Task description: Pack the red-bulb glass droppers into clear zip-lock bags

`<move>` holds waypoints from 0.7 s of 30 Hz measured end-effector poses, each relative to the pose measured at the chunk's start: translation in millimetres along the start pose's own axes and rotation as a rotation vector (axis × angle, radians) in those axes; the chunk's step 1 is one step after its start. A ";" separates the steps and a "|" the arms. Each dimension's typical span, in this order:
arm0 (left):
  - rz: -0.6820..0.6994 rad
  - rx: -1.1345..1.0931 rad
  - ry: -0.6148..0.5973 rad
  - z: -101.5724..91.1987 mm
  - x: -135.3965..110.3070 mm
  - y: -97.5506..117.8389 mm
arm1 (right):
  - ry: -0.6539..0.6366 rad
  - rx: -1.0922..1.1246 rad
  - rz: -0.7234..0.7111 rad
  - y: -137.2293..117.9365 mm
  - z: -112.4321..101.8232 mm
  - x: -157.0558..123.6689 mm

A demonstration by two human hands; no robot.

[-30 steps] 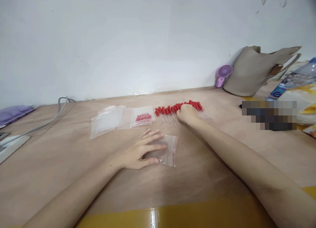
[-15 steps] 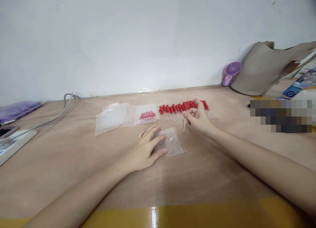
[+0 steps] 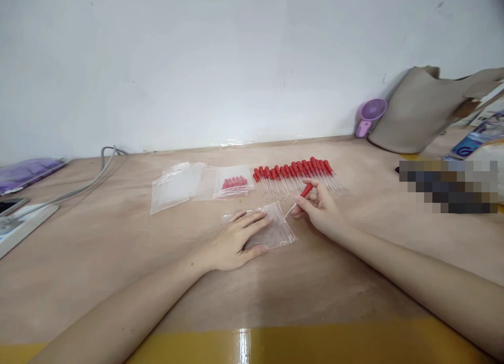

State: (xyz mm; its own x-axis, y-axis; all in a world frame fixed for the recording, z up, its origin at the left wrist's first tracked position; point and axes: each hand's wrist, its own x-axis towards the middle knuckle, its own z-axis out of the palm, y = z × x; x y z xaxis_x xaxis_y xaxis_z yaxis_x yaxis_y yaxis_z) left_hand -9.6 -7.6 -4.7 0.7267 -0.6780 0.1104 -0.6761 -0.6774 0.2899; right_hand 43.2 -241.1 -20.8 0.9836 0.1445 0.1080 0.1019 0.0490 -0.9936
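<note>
My left hand (image 3: 242,240) lies with fingers spread on a clear zip bag (image 3: 277,231), pressing it to the table. At the bag's right, zip-lined end, my right hand (image 3: 321,209) pinches a glass dropper with a red rubber bulb (image 3: 306,189). The dropper's thin tip slants down and left to the bag's edge; whether it has entered cannot be told. Behind the hands lies a row of red-bulbed droppers (image 3: 293,169), tips toward me. To their left is a filled zip bag (image 3: 235,183) with several red bulbs showing through.
Flat, unfilled zip bags (image 3: 177,188) overlap farther left. A grey cable (image 3: 88,184) runs to a power strip (image 3: 29,227) beside a phone (image 3: 11,206) and a purple pack (image 3: 29,174). At the right stand a purple fan (image 3: 372,112) and a beige bag (image 3: 413,109).
My right hand has drawn a dropper from the row toward me and tilted its tip to the zip bag. My left hand has slid slightly right, flatter on the bag.
</note>
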 end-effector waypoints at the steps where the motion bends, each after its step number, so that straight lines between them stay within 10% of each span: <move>1: 0.007 -0.009 0.014 -0.3 0.3 0.5 | -0.033 0.046 0.049 -0.7 -0.5 -2.1; 15: 0.062 -0.052 0.037 1.3 1.5 -0.8 | -0.738 0.149 0.153 -11.4 -21.2 -5.8; 21: 0.059 -0.141 0.150 -4.0 0.0 -0.6 | -0.680 0.133 0.197 -8.6 -23.2 -2.5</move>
State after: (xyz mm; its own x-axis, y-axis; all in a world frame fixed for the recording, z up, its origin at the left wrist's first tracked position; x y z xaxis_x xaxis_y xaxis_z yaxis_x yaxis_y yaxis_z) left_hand -8.7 -6.1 -1.0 0.7035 -0.6581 0.2684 -0.7019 -0.5839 0.4080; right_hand 43.4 -264.8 -13.3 0.6668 0.7445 -0.0326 -0.1290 0.0722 -0.9890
